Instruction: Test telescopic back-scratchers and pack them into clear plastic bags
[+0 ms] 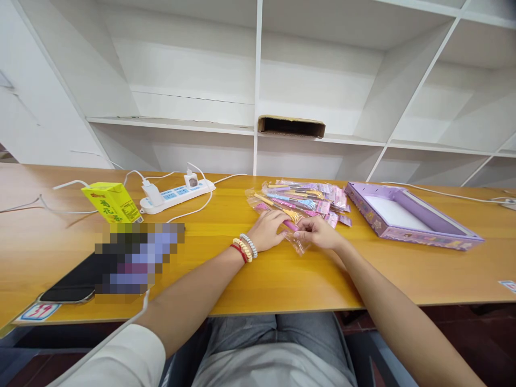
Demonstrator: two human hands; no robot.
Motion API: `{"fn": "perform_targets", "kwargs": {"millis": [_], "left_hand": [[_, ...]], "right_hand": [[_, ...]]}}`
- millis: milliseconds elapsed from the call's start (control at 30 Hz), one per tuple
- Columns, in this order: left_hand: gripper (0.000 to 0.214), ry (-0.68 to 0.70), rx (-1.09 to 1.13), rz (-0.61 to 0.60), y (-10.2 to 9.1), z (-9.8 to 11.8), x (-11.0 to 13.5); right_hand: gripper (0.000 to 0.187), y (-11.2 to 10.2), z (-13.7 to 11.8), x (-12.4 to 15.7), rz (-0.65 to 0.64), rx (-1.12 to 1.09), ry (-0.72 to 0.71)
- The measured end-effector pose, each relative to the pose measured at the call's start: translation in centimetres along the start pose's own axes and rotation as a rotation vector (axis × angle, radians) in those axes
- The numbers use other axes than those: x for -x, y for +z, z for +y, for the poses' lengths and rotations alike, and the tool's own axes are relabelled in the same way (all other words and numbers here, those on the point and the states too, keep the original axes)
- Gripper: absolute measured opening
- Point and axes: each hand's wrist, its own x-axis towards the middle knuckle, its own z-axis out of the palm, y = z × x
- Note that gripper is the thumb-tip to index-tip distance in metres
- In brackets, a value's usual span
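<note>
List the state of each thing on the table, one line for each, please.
left hand: resting on a packet
right hand: pinching the clear packet
clear packet: held by both hands
pile of packets: loose, overlapping
purple box: open
power strip: chargers plugged in
phone: screen dark

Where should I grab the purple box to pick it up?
Probably by its long side walls, one hand on each. The purple box lies flat and open-topped on the wooden table, wide and shallow, so one hand may tip it. Come from above at the near wall; the packets crowd its left end.
</note>
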Motion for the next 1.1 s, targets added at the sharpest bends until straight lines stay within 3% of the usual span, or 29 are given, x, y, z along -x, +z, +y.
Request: {"fn": "perform_targets", "kwargs": {"millis": [633,867,1100], "left_hand": [[0.029,-0.023,-0.011,-0.031,0.1,0.1,0.0],[0.049,-0.251,-0.048,0.125,0.4,0.0,-0.2],[0.022,-0.495,0.063,0.21,0.5,-0.7,-0.6]], "right_hand": [[0.029,0.1,0.4,0.0,0.03,0.135,-0.006],[0.028,0.0,0.1,-0.1,0.131,0.168,-0.022],[0.035,-0.1,0.5,-0.3,0.194,0.187,0.022]]}}
